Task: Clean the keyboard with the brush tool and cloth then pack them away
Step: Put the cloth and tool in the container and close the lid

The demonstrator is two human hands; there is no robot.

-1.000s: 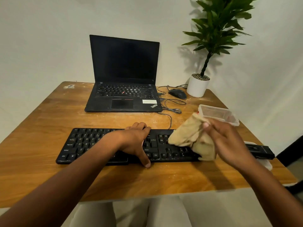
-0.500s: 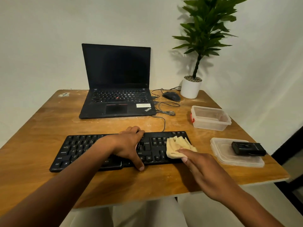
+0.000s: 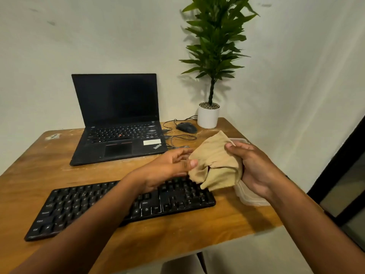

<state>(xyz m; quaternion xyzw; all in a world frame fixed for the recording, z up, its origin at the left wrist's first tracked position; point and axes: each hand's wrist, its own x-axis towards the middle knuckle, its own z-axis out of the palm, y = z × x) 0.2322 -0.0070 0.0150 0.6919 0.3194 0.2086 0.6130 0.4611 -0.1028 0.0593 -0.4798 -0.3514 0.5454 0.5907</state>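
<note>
A black keyboard [image 3: 83, 206] lies across the front of the wooden table [image 3: 39, 171]. Above its right end I hold a beige cloth [image 3: 215, 157] in the air between both hands. My right hand [image 3: 254, 171] grips the cloth's right side with the thumb on top. My left hand [image 3: 169, 167] pinches the cloth's left edge with thumb and fingers. The clear lid [image 3: 248, 198] shows below my right hand, and a corner of the clear container [image 3: 242, 141] peeks out behind the cloth. The brush tool is hidden from view.
An open black laptop [image 3: 118, 125] stands at the back of the table. A black mouse [image 3: 186, 127] with loose cables and a potted plant [image 3: 209, 115] sit at the back right. The table's right edge runs close past the lid.
The cloth has been lifted off the keyboard's right end into the air. My left hand left the keyboard and took hold of the cloth's left edge. The view tilted up.
</note>
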